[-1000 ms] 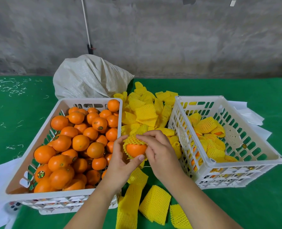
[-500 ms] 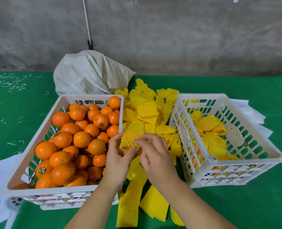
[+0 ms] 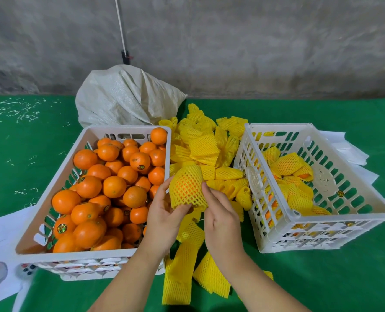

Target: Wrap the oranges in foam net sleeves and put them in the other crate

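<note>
Hands meet between two white slotted plastic crates: left hand (image 3: 164,216) and right hand (image 3: 220,218) both pinch a round orange in stretchy yellow foam net sleeve (image 3: 187,186), above loose sleeves (image 3: 206,146) on green felt (image 3: 322,278).

Left hand (image 3: 164,218) and right hand (image 3: 220,218) gripping netted orange (image 3: 186,186), between crates

Crate of loose oranges (image 3: 92,199): to my left on the mat (image 3: 322,278). Crate of sleeved oranges (image 3: 317,188): to my right. Heap of foam net sleeves (image 3: 207,145): between the two crates, trailing toward the near edge. Sack (image 3: 124,97): behind the left crate. Sleeved orange (image 3: 187,185): above the heap, between my left hand (image 3: 164,221) and right hand (image 3: 220,221). Paper sheets (image 3: 349,149): behind the right crate.
</note>
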